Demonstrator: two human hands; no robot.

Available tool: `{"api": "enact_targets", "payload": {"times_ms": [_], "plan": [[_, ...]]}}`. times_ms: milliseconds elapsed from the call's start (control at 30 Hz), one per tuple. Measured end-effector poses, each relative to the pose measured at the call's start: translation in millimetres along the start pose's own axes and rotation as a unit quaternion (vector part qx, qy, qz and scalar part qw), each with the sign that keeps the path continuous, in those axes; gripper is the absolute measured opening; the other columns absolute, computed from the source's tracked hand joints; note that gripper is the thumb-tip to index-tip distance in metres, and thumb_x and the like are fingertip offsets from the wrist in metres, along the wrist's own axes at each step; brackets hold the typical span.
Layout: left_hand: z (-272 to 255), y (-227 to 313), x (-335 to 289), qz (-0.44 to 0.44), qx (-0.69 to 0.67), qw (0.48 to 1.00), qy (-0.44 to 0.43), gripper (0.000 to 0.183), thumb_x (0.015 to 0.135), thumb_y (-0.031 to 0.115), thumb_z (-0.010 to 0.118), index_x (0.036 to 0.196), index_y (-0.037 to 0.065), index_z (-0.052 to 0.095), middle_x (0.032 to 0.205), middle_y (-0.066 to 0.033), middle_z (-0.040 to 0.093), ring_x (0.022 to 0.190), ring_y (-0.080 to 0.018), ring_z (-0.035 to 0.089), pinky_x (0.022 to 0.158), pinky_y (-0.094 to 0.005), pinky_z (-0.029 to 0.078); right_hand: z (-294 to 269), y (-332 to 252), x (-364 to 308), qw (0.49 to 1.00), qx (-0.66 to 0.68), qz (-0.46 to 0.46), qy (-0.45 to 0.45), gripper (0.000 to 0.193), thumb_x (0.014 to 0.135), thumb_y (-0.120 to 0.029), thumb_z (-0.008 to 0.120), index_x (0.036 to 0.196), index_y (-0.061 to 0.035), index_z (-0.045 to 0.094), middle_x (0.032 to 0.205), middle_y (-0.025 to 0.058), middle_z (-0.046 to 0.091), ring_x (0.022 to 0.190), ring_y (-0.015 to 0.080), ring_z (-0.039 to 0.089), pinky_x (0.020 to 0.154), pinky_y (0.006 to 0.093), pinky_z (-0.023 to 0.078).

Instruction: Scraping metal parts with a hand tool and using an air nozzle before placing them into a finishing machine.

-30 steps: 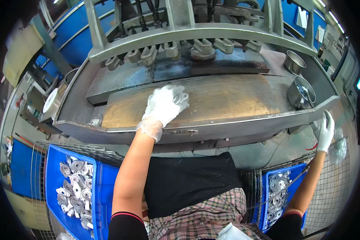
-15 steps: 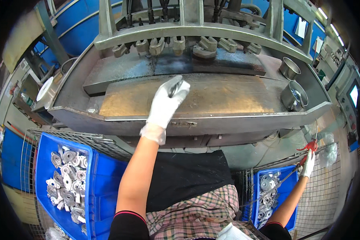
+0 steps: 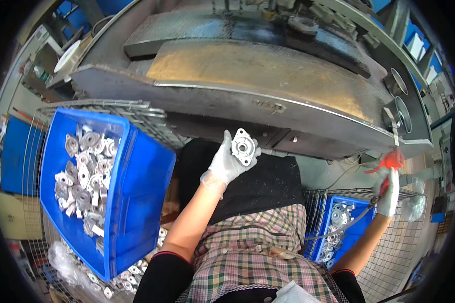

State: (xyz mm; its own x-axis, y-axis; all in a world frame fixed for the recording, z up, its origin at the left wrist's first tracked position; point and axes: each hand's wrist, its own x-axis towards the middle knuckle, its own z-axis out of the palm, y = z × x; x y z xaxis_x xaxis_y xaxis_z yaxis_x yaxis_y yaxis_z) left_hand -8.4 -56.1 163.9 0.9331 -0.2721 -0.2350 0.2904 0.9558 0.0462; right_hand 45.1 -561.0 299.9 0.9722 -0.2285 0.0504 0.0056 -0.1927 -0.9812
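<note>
My left hand (image 3: 227,164), in a white glove, grips a silver metal flange (image 3: 243,146) by its edge. The flange has a diamond-like outline, a raised ring in the middle and a hole at each end. It faces up above my dark apron (image 3: 268,182). Out to the right, my gloved right hand (image 3: 388,197) is closed round a red air blow gun (image 3: 391,161), slightly blurred. A grey hose (image 3: 346,227) trails from the gun toward my waist.
A large blue bin (image 3: 117,192) of similar flanges stands left, in a wire cart. A smaller blue bin (image 3: 366,212) with more flanges is at right. Ahead runs the machine bed (image 3: 258,65) with a raised metal front edge. Two metal cups (image 3: 402,113) sit at its right end.
My left hand has come back from over the machine bed toward my body, and the flange now shows plainly. The head view has tilted down and turned. The blow gun is still in my right hand.
</note>
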Motion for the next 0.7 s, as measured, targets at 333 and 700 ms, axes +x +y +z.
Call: {"api": "enact_targets", "payload": {"times_ms": [333,700], "plan": [[-77,16,14,0.044,-0.044,0.994,0.092,0.066,0.090,0.069,0.034,0.106,0.011,0.060,0.095,-0.0134,0.065,0.088,-0.0346,0.062,0.069,-0.0426,0.055,242,-24,-99,0.776,-0.433,-0.135,-0.437,0.041,0.091,-0.046,0.054,0.120,-0.0174,0.056,0.089,0.0223,0.067,0.083,0.0419,0.064,0.073,0.0467,0.051],[-194,29,49,0.240,0.374,0.891,-0.090,0.044,0.099,0.044,0.029,0.129,0.022,0.052,0.134,-0.0012,0.050,0.129,-0.0244,0.042,0.105,-0.0623,0.028,306,-49,-115,0.690,-0.546,-0.146,-0.451,0.034,0.092,-0.041,0.050,0.110,-0.0132,0.055,0.086,0.0191,0.068,0.080,0.0393,0.066,0.073,0.0487,0.051]]}}
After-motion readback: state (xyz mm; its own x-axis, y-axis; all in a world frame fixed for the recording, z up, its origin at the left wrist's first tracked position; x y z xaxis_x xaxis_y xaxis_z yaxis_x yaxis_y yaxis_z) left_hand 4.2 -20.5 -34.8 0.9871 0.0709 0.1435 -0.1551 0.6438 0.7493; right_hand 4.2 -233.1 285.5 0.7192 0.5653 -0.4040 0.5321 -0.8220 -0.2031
